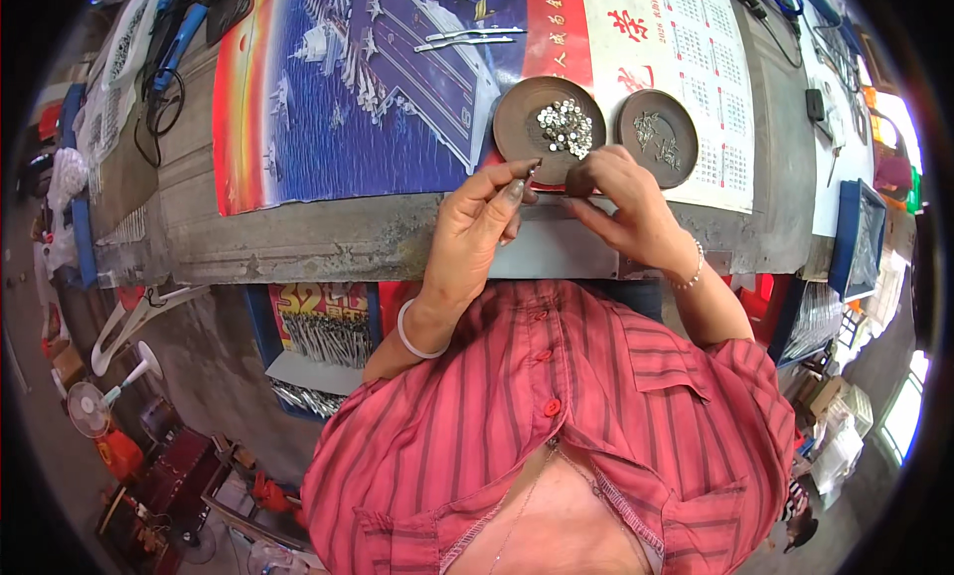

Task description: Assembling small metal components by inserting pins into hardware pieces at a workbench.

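Observation:
Over the table's near edge, my left hand (475, 219) is closed in a pinch on a small metal piece (533, 175), too small to name. To its right, my right hand (628, 199) has its fingers bent together at the near rim of a round brown dish (513, 128). Whatever those fingertips hold, if anything, is hidden. Inside this dish lies a pile of small shiny round metal parts (566, 128). A smaller brown dish (651, 100) stands just right of it with thin pin-like metal pieces (656, 143).
A printed poster with a calendar (368, 148) covers much of the grey table (179, 207). Two slim metal strips (472, 38) lie on it. Blue-handled tools (181, 40) and cables are at the far left. A blue bin (323, 371) of metal parts sits below the table edge.

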The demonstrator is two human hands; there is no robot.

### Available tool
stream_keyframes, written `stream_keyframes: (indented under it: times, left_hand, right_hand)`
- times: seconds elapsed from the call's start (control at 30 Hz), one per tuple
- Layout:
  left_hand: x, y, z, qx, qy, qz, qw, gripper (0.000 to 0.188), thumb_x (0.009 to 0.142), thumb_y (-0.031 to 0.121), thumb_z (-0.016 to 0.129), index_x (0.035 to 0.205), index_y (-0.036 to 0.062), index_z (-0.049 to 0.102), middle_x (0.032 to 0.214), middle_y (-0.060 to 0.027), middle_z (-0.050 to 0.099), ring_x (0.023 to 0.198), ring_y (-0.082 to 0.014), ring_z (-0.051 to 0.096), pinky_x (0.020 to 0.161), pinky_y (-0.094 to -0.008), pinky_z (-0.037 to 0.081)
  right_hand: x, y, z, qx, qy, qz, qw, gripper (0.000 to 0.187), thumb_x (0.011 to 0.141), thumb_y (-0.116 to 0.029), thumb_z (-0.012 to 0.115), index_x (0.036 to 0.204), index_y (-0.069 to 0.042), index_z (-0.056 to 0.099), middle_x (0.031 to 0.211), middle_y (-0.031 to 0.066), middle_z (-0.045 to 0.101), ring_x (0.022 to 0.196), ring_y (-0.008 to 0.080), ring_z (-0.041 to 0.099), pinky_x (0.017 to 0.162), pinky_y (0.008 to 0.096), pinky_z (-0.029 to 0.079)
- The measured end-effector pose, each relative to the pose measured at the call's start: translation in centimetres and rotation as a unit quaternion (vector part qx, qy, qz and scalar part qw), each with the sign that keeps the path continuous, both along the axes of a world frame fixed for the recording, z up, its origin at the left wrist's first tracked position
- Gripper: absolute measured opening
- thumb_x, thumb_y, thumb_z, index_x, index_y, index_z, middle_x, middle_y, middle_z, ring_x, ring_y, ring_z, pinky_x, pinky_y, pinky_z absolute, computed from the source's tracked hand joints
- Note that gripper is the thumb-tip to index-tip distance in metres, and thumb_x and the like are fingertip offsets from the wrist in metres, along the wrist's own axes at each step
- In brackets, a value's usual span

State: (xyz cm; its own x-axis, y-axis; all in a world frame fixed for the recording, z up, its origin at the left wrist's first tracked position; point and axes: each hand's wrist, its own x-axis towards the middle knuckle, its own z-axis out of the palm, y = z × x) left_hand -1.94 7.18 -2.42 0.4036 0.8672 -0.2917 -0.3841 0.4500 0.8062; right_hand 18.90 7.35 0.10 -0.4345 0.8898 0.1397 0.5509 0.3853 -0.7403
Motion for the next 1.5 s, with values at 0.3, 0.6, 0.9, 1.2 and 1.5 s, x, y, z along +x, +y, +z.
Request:
stream_keyframes:
  times: [0.3, 0.6, 0.9, 1.2, 1.5]
  left_hand:
    - [1.3, -1.5, 0.3, -0.024, -0.062, 0.0, 0.998, 0.029, 0.093, 0.01, 0.056, 0.121, 0.0052, 0.057, 0.081, 0.0047, 0.056, 0.061, -0.0017, 0.041, 0.055, -0.0168, 0.033]
    - [1.9, -1.6, 0.7, 0.023, -0.084, -0.006, 0.996, 0.027, 0.092, 0.0, 0.052, 0.119, 0.004, 0.055, 0.077, 0.0038, 0.053, 0.06, -0.0031, 0.041, 0.052, -0.0183, 0.032]
    - [2.4, -2.3, 1.3, 0.097, -0.014, 0.0, 0.995, 0.022, 0.091, 0.0, 0.051, 0.112, 0.0075, 0.051, 0.09, -0.0017, 0.053, 0.064, -0.0079, 0.047, 0.053, -0.0222, 0.039]
    - [4.4, -3.0, 1.9, 0.246, 0.053, 0.127, 0.959, 0.02, 0.093, 0.003, 0.049, 0.114, 0.0056, 0.05, 0.089, -0.001, 0.054, 0.059, -0.0032, 0.043, 0.049, -0.0185, 0.034]
    - [4.5, -3.9, 2.7, 0.169, -0.001, 0.082, 0.982, 0.017, 0.092, 0.003, 0.052, 0.109, 0.0054, 0.054, 0.076, 0.0018, 0.052, 0.05, -0.0018, 0.038, 0.043, -0.0178, 0.029]
  right_hand:
    - [-2.8, -1.5, 0.7, -0.002, 0.188, -0.118, 0.975, 0.016, 0.076, -0.002, 0.069, 0.086, 0.001, 0.057, 0.078, 0.0092, 0.059, 0.07, 0.0198, 0.058, 0.063, 0.0298, 0.046]
    - [-2.3, -1.8, 0.3, -0.005, 0.254, -0.15, 0.955, 0.016, 0.076, -0.002, 0.07, 0.088, 0.001, 0.059, 0.081, 0.0095, 0.061, 0.072, 0.0174, 0.06, 0.066, 0.0273, 0.047]
    - [-1.5, -1.9, 0.7, -0.347, 0.516, -0.117, 0.774, 0.016, 0.078, -0.006, 0.072, 0.085, -0.003, 0.058, 0.08, -0.0002, 0.059, 0.077, 0.007, 0.054, 0.071, 0.0228, 0.046]
    - [-4.1, -3.4, 1.8, 0.017, 0.294, -0.246, 0.923, 0.011, 0.081, -0.005, 0.068, 0.089, 0.001, 0.062, 0.08, 0.0066, 0.064, 0.071, 0.0119, 0.059, 0.061, 0.0252, 0.045]
    - [-3.9, -4.1, 1.5, 0.137, 0.164, -0.261, 0.941, 0.02, 0.084, -0.013, 0.064, 0.075, -0.001, 0.051, 0.069, 0.0142, 0.05, 0.063, 0.0317, 0.052, 0.054, 0.0381, 0.04]
